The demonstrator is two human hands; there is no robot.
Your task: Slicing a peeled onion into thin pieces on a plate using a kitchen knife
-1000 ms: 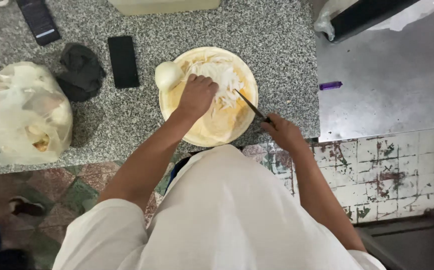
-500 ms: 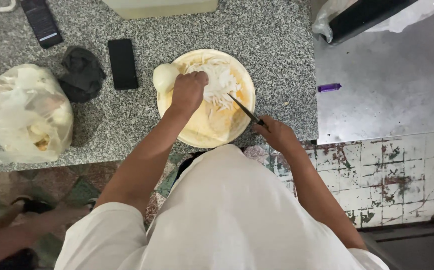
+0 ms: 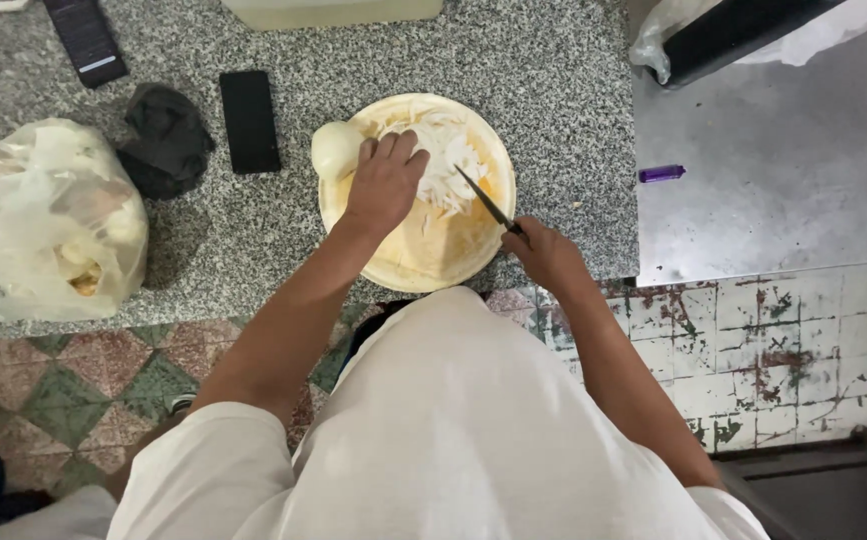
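Meanwhile, left hand presses curled fingers on sliced onion atop the round board; right hand grips the knife just beyond those fingertips, best kept tucked, strokes short.

White short-sleeved shirt — loose, plain; forearms bare.

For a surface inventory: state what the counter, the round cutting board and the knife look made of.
Counter: polished granite-like stone, speckled grey. Round cutting board: probably wood, pale yellow, worn matte. Knife: thin dark blade, likely metal; handle hidden in the right hand.
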